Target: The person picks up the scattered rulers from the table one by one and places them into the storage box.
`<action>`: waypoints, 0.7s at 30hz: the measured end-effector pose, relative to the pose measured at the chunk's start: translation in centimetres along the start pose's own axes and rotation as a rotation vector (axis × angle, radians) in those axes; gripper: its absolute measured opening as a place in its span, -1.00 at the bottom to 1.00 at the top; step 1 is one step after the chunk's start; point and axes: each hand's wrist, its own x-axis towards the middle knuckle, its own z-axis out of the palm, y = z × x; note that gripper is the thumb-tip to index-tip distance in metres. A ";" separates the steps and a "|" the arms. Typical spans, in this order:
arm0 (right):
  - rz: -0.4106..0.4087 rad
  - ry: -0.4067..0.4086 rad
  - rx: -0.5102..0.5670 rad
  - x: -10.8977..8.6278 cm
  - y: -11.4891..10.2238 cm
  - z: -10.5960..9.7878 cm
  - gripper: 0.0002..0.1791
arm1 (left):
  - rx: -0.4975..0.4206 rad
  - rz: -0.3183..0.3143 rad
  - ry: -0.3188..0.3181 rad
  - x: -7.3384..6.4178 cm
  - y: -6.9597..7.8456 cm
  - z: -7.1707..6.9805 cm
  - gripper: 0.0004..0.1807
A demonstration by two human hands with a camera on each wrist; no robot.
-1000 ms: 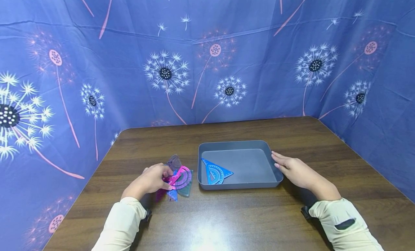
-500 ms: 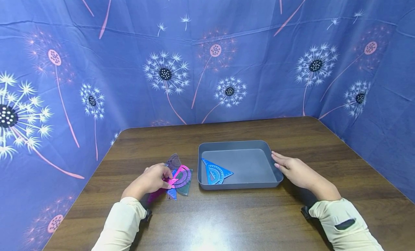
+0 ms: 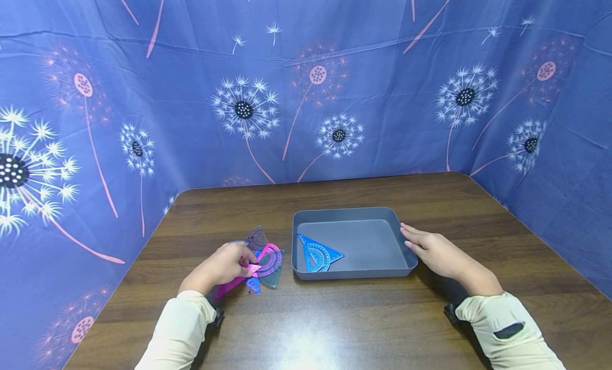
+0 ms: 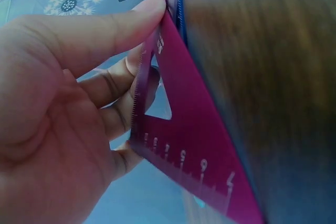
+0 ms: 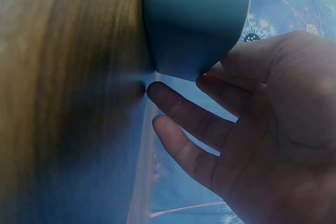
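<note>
Pinching a magenta set square [image 4: 194, 124] in the left hand [image 3: 227, 263], at a pile of drawing tools [image 3: 271, 261] on the table [image 3: 344, 311], left of a gray tray [image 3: 370, 242], touching its right end with the loosely extended right hand [image 3: 432, 250]

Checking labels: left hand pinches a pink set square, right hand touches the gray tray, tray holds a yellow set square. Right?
Wrong color: the gray tray holds a blue set square, not yellow; see head view. Left hand pinches the pink set square, right hand touches the tray.
</note>
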 end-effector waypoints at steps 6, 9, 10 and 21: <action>-0.014 0.004 -0.003 0.1 0.0 -0.1 -0.54 | 0.022 0.016 0.023 0.0 -0.1 0.0 -0.89; -0.019 0.008 -0.006 0.1 0.2 -0.1 -0.54 | 0.060 0.036 0.047 0.1 0.0 0.0 -0.87; -0.020 0.009 -0.004 0.1 0.2 0.0 -0.54 | 0.068 0.042 0.053 0.2 0.1 0.0 -0.87; -0.012 0.001 0.001 0.1 0.4 0.0 -0.53 | -0.005 0.019 0.028 0.8 2.0 -1.2 -0.89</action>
